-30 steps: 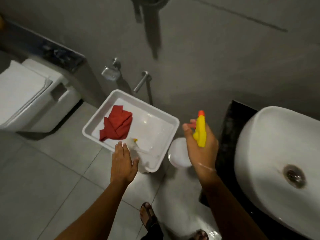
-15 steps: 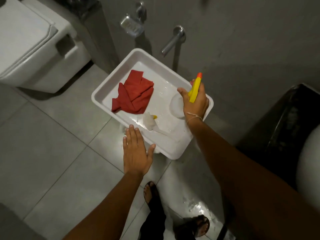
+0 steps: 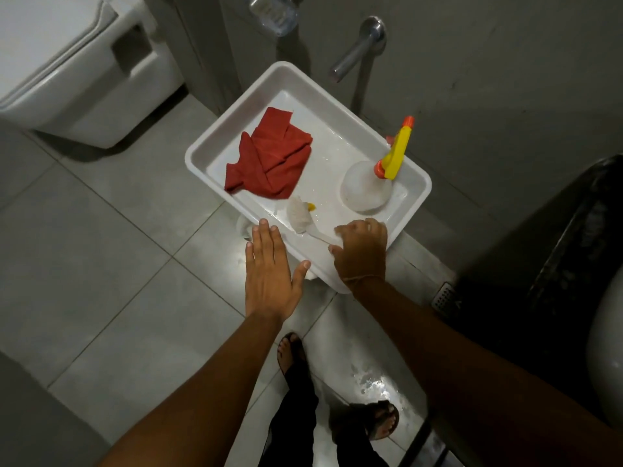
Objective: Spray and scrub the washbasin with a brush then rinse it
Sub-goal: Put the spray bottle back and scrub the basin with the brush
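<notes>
Two tools are sitting in the white tray (image 3: 215,136), which serves as the landmark for everything else. Lying at the tray's near edge is the brush (image 3: 298,215), bristles white, handle running toward the person. The right hand (image 3: 360,251) is curling over that handle's end at the near rim; whether the fingers are actually gripping it cannot be told, since the hand is hiding the handle. The left hand (image 3: 269,267) is resting flat and spread, holding nothing, just outside the tray's near-left rim. Standing upright in the tray's right corner, free of either hand, is the spray bottle (image 3: 371,183) with its yellow trigger head. A red cloth (image 3: 269,160) is lying crumpled in the tray's left half. Well off to the tray's right, at the frame edge, only a sliver of the washbasin (image 3: 606,352) is showing, too little to judge whether it is wet. Judging by the bottle set down and the hand going for the brush, spraying is probably finished, with scrubbing and rinsing both remaining.
</notes>
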